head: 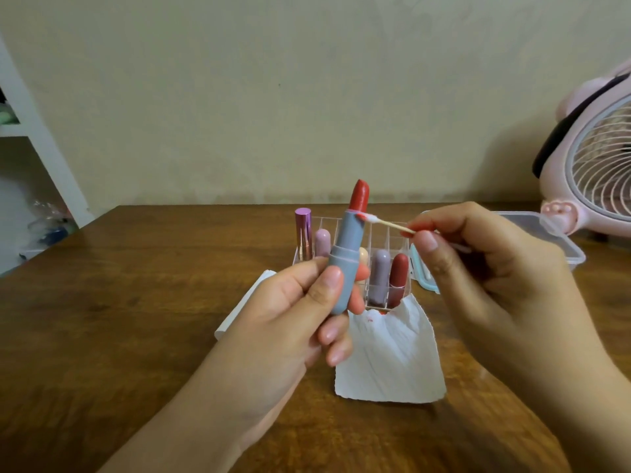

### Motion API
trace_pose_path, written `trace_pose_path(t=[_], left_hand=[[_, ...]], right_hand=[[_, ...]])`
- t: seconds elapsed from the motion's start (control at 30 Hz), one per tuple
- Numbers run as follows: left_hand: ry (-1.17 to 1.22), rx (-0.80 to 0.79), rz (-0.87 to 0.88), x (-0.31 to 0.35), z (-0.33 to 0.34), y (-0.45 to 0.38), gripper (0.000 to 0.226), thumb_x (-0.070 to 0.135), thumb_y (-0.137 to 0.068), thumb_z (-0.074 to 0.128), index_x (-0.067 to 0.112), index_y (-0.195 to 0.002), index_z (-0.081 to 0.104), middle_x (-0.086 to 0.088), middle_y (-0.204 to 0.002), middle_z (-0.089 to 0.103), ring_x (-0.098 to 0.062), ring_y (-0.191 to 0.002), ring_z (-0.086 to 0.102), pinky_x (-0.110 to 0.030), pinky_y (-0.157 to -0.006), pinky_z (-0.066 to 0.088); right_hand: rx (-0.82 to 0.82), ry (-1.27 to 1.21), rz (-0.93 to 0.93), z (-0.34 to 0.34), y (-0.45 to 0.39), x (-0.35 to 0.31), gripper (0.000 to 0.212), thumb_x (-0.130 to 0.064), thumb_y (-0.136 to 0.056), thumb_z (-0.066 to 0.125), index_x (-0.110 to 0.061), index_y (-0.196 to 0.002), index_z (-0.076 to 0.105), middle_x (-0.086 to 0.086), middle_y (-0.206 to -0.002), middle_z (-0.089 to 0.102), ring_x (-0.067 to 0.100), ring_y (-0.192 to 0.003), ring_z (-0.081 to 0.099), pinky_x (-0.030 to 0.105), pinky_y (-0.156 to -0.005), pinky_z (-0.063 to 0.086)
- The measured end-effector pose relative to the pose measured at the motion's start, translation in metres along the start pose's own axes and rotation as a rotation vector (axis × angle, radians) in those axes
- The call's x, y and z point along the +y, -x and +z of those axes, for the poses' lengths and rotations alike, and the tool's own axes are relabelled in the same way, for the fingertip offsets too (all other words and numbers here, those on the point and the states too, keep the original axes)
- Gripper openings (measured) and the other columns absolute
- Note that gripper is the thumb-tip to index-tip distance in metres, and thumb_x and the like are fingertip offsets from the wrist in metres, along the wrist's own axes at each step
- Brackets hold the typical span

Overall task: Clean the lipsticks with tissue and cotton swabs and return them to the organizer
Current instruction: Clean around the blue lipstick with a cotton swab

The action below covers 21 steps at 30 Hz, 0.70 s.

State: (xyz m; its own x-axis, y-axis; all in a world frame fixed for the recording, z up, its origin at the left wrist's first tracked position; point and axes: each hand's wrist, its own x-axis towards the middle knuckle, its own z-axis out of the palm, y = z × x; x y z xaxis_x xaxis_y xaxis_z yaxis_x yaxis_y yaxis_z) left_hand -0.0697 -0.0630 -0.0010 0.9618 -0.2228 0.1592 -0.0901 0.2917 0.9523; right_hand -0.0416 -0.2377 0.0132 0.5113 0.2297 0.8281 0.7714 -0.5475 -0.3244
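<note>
My left hand (293, 312) holds an uncapped grey-blue lipstick (346, 254) upright, its red bullet twisted out at the top. My right hand (491, 268) pinches a cotton swab (386, 225); the swab's tip, stained red, touches the tube's rim just below the bullet. Behind the lipstick stands a clear organizer (392, 240) holding several capped lipsticks, among them a shiny purple one (303, 233), a mauve one (380, 276) and a dark red one (398, 278). A white tissue (392, 356) with red smears lies on the table (136, 319) under my hands.
A clear lidded plastic box (546, 233) sits behind my right hand, with a teal-rimmed container (421, 271) beside the organizer. A pink fan (597, 158) stands at the back right. A white flat object (239, 312) lies under my left hand. A white shelf (30, 138) is at the far left.
</note>
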Motion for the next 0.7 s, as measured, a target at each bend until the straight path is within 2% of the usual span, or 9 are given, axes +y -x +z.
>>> trace_pose_path(t=[0.17,0.33,0.57,0.7], left_hand=[[-0.001,0.008,0.021,0.0,0.0003,-0.0006,0.028,0.033,-0.082,0.054,0.016,-0.092,0.074,-0.001,-0.073,0.056,-0.007,-0.05,0.038,-0.018,-0.045,0.04],[0.014,0.025,0.017,0.0014,0.0003,0.0002,0.027,0.032,-0.082,0.054,0.016,-0.089,0.074,-0.001,-0.072,0.056,-0.006,-0.05,0.037,-0.018,-0.045,0.039],[0.005,0.039,-0.022,0.0014,0.0038,0.0012,0.025,0.036,-0.089,0.058,0.016,-0.088,0.074,-0.002,-0.071,0.056,-0.006,-0.049,0.037,-0.018,-0.045,0.039],[0.008,0.019,-0.022,-0.0001,0.0039,0.0008,0.025,0.037,-0.083,0.058,0.018,-0.086,0.074,-0.002,-0.071,0.057,-0.006,-0.049,0.038,-0.018,-0.045,0.04]], right_hand=[[-0.022,0.012,-0.008,0.0015,0.0009,-0.0003,0.016,-0.027,-0.09,0.049,-0.019,-0.091,0.063,-0.014,-0.073,0.059,0.006,-0.071,0.055,0.009,-0.059,0.042],[-0.065,-0.03,-0.006,0.0005,0.0014,-0.0006,0.017,-0.029,-0.089,0.05,-0.021,-0.085,0.064,-0.011,-0.068,0.062,0.012,-0.065,0.058,0.019,-0.053,0.043],[0.039,-0.051,0.015,-0.0044,-0.0001,-0.0003,0.009,-0.028,-0.091,0.051,-0.027,-0.093,0.059,-0.016,-0.076,0.061,0.003,-0.07,0.057,0.007,-0.059,0.041],[0.019,-0.014,-0.009,-0.0019,0.0005,-0.0003,0.012,-0.026,-0.09,0.051,-0.023,-0.091,0.062,-0.011,-0.072,0.062,0.008,-0.07,0.057,0.011,-0.058,0.043]])
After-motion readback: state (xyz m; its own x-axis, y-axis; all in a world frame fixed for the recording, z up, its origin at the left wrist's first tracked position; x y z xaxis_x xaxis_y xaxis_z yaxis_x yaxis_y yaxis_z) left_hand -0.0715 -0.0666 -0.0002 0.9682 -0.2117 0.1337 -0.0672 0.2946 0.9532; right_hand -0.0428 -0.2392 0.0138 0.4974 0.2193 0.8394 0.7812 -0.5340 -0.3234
